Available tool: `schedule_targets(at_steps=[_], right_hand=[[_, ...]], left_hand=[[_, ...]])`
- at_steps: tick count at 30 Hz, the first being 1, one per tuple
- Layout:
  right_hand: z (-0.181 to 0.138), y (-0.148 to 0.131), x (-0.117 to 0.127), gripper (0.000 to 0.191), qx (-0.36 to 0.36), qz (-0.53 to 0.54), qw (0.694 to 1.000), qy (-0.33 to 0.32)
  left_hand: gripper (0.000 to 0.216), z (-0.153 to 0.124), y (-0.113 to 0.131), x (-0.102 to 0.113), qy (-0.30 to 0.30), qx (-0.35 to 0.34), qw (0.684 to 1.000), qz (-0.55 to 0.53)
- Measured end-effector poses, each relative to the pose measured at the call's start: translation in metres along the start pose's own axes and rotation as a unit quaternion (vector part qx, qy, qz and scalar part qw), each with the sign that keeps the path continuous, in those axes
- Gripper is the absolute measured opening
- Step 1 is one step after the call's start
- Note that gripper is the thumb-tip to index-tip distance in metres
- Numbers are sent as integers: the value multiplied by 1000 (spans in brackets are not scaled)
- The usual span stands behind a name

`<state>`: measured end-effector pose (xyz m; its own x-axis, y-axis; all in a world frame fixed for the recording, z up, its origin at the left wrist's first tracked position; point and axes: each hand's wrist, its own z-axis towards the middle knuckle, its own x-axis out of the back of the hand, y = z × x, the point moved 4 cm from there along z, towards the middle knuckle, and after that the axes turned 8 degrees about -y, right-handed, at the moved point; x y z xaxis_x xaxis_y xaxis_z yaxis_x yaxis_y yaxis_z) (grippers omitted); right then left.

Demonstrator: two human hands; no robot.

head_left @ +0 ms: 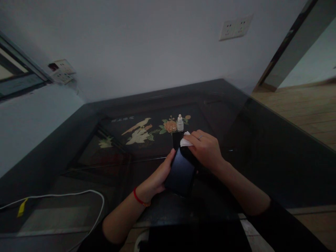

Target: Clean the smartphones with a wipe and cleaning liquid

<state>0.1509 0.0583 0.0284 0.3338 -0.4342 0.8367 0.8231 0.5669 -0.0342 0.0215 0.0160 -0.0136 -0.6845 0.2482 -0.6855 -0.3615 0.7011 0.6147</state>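
A dark smartphone [180, 172] lies tilted in my left hand [162, 175], whose thumb runs along its left edge. My right hand [206, 147] pinches a white tissue [186, 140] at the phone's upper end; whether the tissue touches the screen I cannot tell. Just beyond the phone stands a small clear dropper bottle [180, 124] with a pale cap, upright on the table. A flat black piece [177, 138] shows behind the phone's top, partly hidden by the tissue and my fingers.
The dark, glossy table [147, 99] carries a bird-and-flower picture [139, 134]. A white cable [90, 191] with a yellow tag [22, 208] curves across its left front. Behind the table rises a wall [147, 45] with sockets [235, 28]. Wooden floor [301, 108] lies to the right.
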Motion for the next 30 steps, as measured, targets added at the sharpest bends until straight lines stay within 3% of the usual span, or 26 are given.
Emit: schedule_targets(at_steps=[6,13,19,25,30], right_hand=[[-2,5,0,22,-40,32,999,3],[-3,-8,-2,24,-34,123,992,-8],[-14,-43,3,21,98,138,985,-16],[-25,-69,7,24,246,132,960,0],[-17,-47,8,22,159,120,980,1]], left_hand=[[56,1,0,0,-14,-26,999,-25],[53,5,-3,3,38,-60,997,-18],[59,9,4,8,22,-108,993,-45],[58,5,8,11,60,-104,992,-41],[56,6,6,5,36,-118,991,-51]])
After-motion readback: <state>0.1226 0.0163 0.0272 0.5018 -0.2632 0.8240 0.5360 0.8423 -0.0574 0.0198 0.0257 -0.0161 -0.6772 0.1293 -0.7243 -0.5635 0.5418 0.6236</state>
